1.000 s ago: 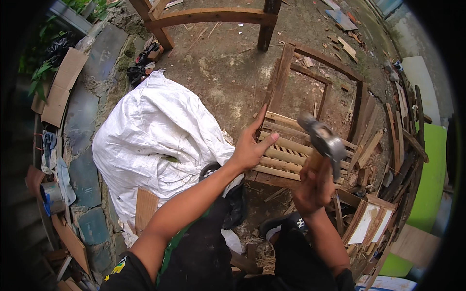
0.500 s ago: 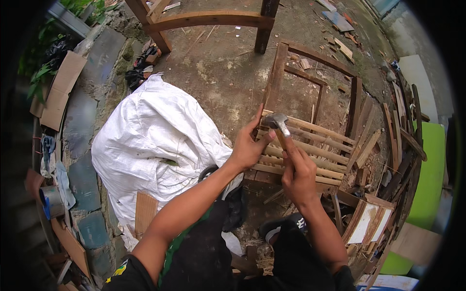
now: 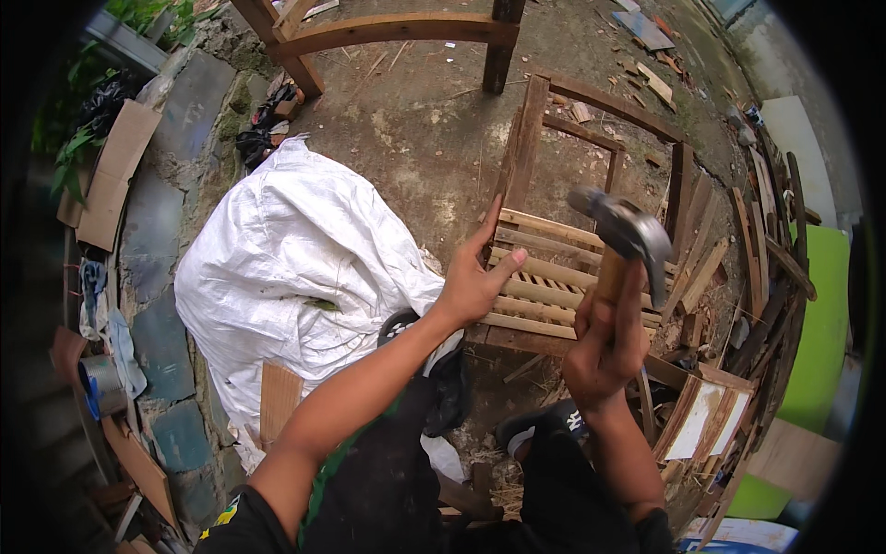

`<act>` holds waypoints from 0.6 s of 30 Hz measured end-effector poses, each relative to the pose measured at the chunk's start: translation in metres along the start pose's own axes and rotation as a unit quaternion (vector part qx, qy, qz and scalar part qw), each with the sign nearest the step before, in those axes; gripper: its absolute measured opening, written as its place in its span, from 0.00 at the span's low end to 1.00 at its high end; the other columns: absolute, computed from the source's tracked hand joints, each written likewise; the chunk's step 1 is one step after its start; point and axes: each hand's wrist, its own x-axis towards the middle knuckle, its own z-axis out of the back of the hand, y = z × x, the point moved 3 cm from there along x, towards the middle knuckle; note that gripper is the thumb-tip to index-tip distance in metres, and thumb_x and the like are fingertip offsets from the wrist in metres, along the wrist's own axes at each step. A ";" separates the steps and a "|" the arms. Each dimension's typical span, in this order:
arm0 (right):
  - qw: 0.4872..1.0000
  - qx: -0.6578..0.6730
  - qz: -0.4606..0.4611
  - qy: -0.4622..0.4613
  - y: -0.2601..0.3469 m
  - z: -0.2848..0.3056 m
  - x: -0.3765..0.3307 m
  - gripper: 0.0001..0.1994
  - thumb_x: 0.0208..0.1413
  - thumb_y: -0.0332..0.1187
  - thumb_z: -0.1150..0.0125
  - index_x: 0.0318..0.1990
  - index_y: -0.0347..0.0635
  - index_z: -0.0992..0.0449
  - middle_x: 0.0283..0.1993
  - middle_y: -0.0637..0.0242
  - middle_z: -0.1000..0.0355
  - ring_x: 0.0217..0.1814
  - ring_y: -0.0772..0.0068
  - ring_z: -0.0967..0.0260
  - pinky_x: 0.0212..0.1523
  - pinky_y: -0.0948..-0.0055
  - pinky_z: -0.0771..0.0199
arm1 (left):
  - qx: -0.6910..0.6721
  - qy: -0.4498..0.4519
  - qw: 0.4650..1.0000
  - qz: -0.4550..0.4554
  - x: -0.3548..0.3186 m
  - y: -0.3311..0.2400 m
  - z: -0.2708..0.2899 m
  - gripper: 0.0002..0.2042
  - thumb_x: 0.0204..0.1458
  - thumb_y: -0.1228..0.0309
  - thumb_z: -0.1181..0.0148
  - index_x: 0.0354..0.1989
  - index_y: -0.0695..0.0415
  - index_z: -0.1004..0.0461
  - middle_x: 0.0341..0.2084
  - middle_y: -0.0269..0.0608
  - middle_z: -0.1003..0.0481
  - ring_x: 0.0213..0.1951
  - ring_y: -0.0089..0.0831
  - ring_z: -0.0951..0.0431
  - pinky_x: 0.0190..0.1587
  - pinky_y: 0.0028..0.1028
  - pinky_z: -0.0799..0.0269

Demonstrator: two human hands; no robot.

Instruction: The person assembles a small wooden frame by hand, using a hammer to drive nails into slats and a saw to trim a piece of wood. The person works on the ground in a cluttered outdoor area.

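While your two hands work apart from each other, the slatted wooden chair frame point(image 3: 531, 152) lies ahead of you and to the right of centre, on the ground. Its light wooden slats point(image 3: 540, 293) run crosswise, their long axis going from your left to your right and slanting slightly toward you at the right end.

Your left hand point(image 3: 472, 288) is the nearer one: it touches the left ends of the slats, thumb laid over them, forefinger stretched away from you along the darker side rail. Thumb and forefinger are spread; the other fingers are hidden, so whether they clamp the underside cannot be told, nor whether a nail is there.

Your right hand point(image 3: 604, 349) is closed around the handle of a claw hammer point(image 3: 632, 231). It appears held up over the right half of the slats, apart from them, its slightly blurred head farther from you than your fist. The blunt face points up and left, the claw to the right. From the left thumb, then, the hammer head lies to the right and a little farther out.

Left of the frame bulges a white woven sack point(image 3: 295, 231); to its right lies a pile of scrap wood point(image 3: 761, 277).
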 end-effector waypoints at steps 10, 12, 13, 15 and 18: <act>0.994 -0.034 0.099 0.018 -0.001 -0.002 0.011 0.30 0.62 0.13 0.49 0.73 0.28 0.38 0.40 0.42 0.22 0.40 0.64 0.21 0.31 0.64 0.25 | -0.033 -0.005 0.999 -0.003 0.004 -0.002 -0.006 0.43 0.64 0.67 0.34 0.79 0.67 0.56 0.72 0.57 0.37 0.70 0.34 0.35 0.72 0.31 0.43; 0.986 -0.083 0.044 0.135 -0.011 -0.009 0.009 0.30 0.62 0.14 0.48 0.73 0.27 0.39 0.43 0.41 0.21 0.43 0.62 0.19 0.34 0.63 0.23 | 0.012 0.001 1.000 -0.003 0.000 -0.007 -0.010 0.43 0.64 0.67 0.35 0.79 0.68 0.56 0.71 0.57 0.36 0.70 0.34 0.35 0.72 0.31 0.43; 0.948 -0.127 -0.080 0.280 -0.014 -0.019 0.008 0.29 0.63 0.14 0.48 0.73 0.26 0.39 0.46 0.40 0.21 0.44 0.61 0.19 0.36 0.63 0.22 | 0.040 0.001 0.999 -0.004 -0.001 -0.008 -0.007 0.43 0.64 0.67 0.35 0.79 0.68 0.56 0.71 0.57 0.35 0.70 0.34 0.35 0.72 0.31 0.43; 0.978 -0.076 -0.056 0.186 -0.002 -0.014 0.022 0.31 0.58 0.15 0.44 0.71 0.41 0.31 0.39 0.45 0.24 0.38 0.40 0.22 0.38 0.50 0.23 | 0.015 -0.003 1.000 -0.019 0.002 -0.008 -0.005 0.43 0.64 0.67 0.35 0.79 0.68 0.56 0.70 0.57 0.34 0.69 0.33 0.34 0.71 0.31 0.42; 0.999 -0.022 0.011 0.047 0.009 -0.001 0.014 0.38 0.61 0.18 0.44 0.77 0.59 0.39 0.35 0.47 0.27 0.34 0.40 0.26 0.37 0.44 0.26 | 0.003 -0.010 1.000 -0.026 0.000 -0.008 -0.004 0.43 0.64 0.67 0.34 0.79 0.67 0.56 0.69 0.54 0.32 0.66 0.31 0.32 0.70 0.30 0.40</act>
